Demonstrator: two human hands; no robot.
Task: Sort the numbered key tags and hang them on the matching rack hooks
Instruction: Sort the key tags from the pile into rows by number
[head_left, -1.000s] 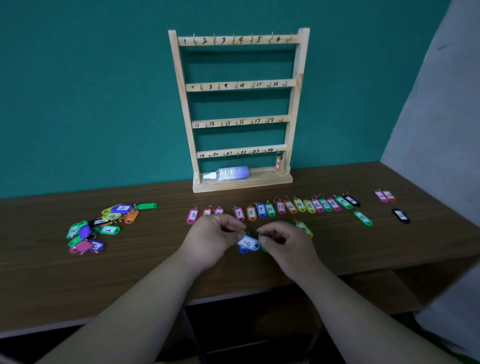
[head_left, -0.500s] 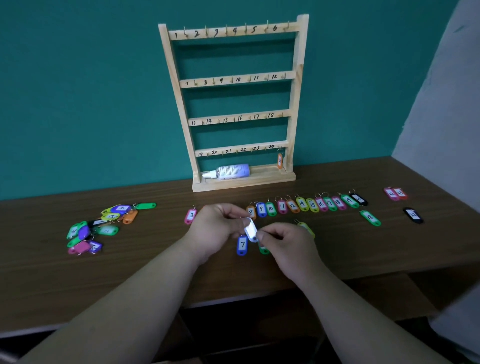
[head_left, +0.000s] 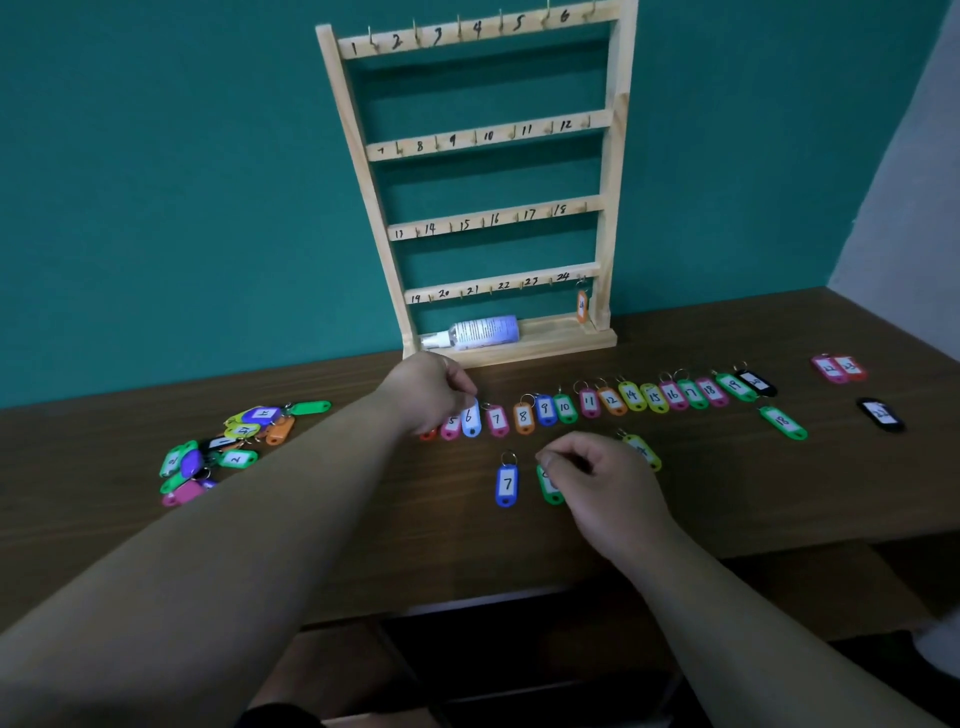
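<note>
At the tag row (head_left: 631, 396) | left hand (head_left: 431, 395) pinches blue tag 6 (head_left: 470, 420) | right hand (head_left: 597, 480) curled over green tag (head_left: 549, 491), grip unclear

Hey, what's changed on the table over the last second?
The left hand carried the white tag 6 forward into the sorted row, between 5 and pink 7, gripping its top. The right hand let go and curls over the green tag. The blue tag 7, rack and unsorted pile stayed put.

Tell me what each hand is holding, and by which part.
Left hand pinches the number 6 tag by its top, ring end. Right hand curls over the top end of the green tag; whether it grips cannot be told.
</note>
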